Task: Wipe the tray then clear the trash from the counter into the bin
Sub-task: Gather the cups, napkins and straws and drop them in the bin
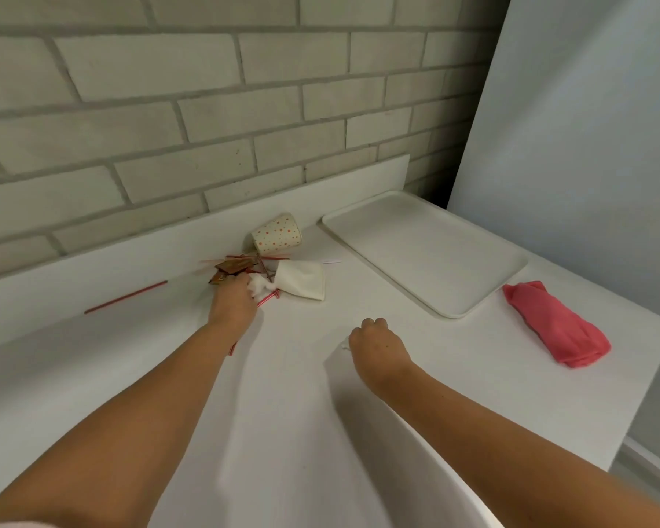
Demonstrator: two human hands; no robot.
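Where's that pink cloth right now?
In the head view the pink cloth lies bunched on the counter at the far right, just beside the near end of the white tray.

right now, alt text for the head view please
A left hand reaches into a trash pile beside a tipped dotted cup on a white counter. The right hand is curled nearby; a white tray and pink cloth lie to its right.

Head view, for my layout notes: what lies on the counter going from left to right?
In order: lone red straw → left hand at the trash pile → dotted paper cup on its side → white tray → pink cloth. The right hand and napkin overlap others, so they are left out.
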